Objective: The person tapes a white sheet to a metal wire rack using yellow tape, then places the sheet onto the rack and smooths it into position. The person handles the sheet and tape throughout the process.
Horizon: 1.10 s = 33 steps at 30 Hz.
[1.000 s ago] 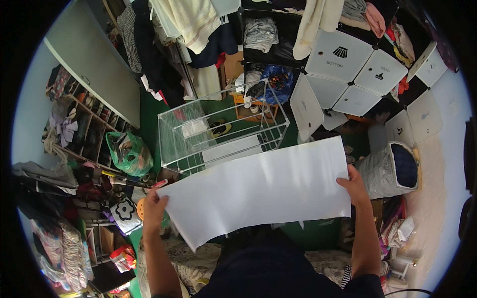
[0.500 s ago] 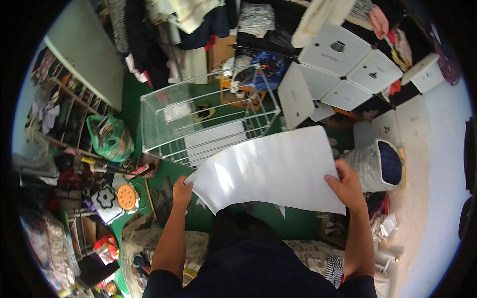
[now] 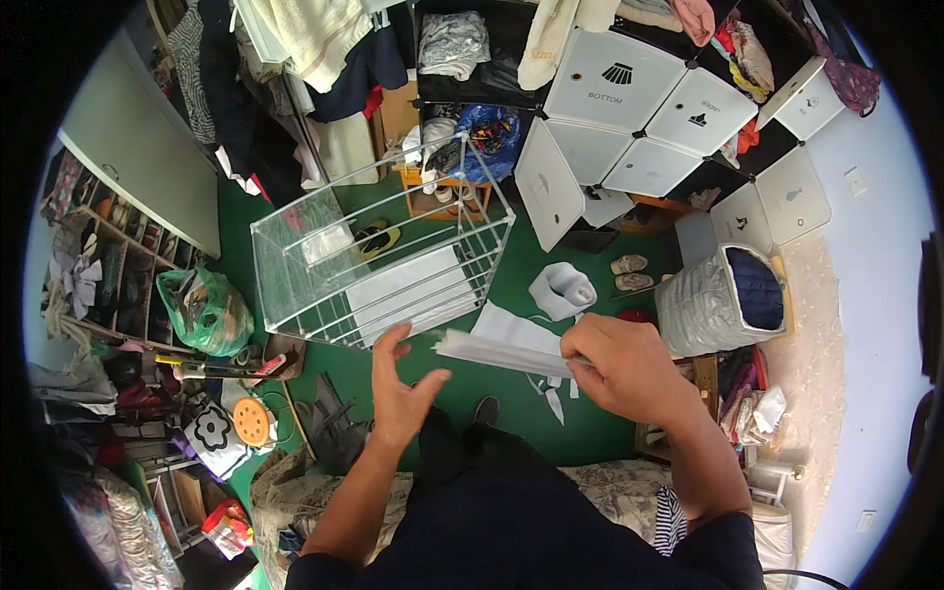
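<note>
My right hand grips one end of a white plastic-looking sheet, which shows as a narrow, nearly edge-on band. The sheet's other end points at my left hand. That hand is open, thumb and fingers apart, a little short of the sheet's end. Just beyond the band lies a flat white piece; I cannot tell whether it is part of the same sheet. A curled white piece rests on the green floor past my right hand, and thin white scraps lie below the sheet.
A folding drying rack stands ahead on the left. Cube cabinets with white doors line the far right, one door hanging open. A silver fabric storage bag is at right, a green plastic bag at left.
The wide sheet that both hands held has turned edge-on. My left hand has let go and opened; my right hand has moved inward, still gripping. The view has shifted slightly.
</note>
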Each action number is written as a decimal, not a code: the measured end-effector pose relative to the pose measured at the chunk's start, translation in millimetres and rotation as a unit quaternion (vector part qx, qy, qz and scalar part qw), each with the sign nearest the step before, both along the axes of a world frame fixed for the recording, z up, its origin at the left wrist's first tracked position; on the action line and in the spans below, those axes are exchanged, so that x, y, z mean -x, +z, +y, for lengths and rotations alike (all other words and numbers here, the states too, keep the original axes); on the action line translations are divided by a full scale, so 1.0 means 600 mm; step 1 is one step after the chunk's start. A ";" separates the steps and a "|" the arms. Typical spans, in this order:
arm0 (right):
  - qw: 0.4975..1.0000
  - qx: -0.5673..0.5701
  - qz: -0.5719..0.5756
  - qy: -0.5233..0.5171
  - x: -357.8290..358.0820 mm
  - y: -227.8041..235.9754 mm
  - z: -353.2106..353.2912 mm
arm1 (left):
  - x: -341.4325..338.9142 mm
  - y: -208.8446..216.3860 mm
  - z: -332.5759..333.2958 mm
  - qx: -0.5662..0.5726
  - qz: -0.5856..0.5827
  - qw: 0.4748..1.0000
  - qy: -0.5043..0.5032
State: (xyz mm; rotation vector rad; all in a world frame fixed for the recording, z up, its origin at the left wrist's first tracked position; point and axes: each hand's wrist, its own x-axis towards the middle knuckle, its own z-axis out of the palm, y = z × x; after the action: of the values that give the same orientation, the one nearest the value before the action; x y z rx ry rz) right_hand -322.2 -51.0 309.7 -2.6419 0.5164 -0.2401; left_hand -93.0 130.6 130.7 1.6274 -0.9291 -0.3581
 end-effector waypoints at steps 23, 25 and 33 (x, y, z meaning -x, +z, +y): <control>0.891 -0.442 -0.052 0.095 0.031 -0.156 -0.036 | 0.057 0.142 -0.076 0.035 -0.394 0.909 -0.131; 0.889 -0.447 -0.046 0.089 0.023 -0.168 -0.036 | 0.054 0.140 -0.078 0.017 -0.404 0.905 -0.134; 0.951 -0.297 -0.087 0.017 0.005 -0.139 -0.058 | 0.038 0.137 -0.081 -0.062 -0.436 0.883 -0.161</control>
State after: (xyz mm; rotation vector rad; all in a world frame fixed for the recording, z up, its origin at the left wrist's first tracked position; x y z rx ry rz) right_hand -325.4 -85.8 226.2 -2.0197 0.4046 -0.2560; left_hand -115.9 82.1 213.0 1.7613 -1.9008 0.1351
